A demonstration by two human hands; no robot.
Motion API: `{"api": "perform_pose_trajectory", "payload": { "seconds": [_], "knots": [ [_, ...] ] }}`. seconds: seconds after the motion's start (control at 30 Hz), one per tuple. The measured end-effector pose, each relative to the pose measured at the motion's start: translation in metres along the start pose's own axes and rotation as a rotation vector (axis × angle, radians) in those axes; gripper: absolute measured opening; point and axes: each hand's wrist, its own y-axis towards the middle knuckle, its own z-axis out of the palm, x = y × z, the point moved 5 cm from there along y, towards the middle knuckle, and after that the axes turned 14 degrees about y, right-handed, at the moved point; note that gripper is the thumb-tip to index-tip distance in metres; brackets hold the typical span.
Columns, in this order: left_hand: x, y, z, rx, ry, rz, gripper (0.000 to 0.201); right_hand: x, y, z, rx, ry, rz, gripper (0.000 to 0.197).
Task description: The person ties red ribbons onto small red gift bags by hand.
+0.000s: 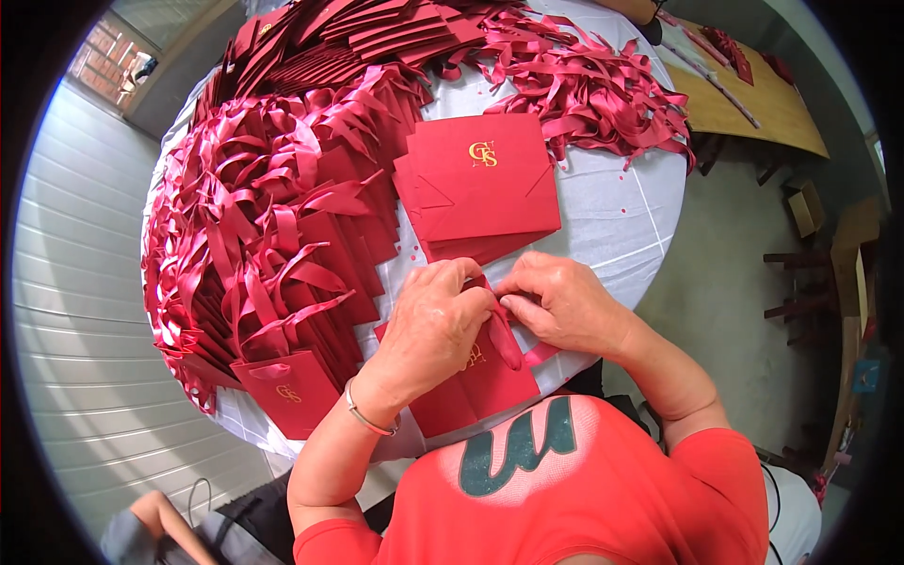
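A flat dark red paper gift bag (pixel 504 383) with gold print lies at the near edge of the round table, below my hands. My left hand (pixel 435 315) is closed in a pinch at the bag's upper edge, its fingertips partly hidden. Close beside it, my right hand (pixel 562 303) pinches a red satin ribbon (pixel 504 341) at the same edge, and a loop of it hangs over the bag's front. Just beyond both hands rests a stack of flat red bags (pixel 485 184) that carry no visible ribbons.
Rows of bags with ribbon handles (pixel 273 217) cover the table's left side. More folded bags (pixel 377 33) lie at the far edge, beside a heap of loose ribbons (pixel 603 99). The tablecloth (pixel 645 221) is white. Another person's arm (pixel 169 523) shows at lower left; a wooden table (pixel 753 108) stands far right.
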Motion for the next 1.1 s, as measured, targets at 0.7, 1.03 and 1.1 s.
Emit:
{"api": "perform_pose_trajectory", "payload": {
  "seconds": [0.7,1.03,1.1],
  "knots": [
    [0.005,-0.01,-0.019,0.149,-0.301,-0.112,0.011,0.001,-0.001,0.025,0.231,0.779,0.386,0.016],
    [0.005,-0.018,-0.016,0.078,-0.365,-0.232,0.015,0.011,0.004,0.015,0.12,0.366,0.03,0.007],
    [0.008,-0.019,-0.013,0.084,-0.371,-0.252,0.017,0.01,0.004,0.015,0.131,0.4,0.004,0.007]
  ]
}}
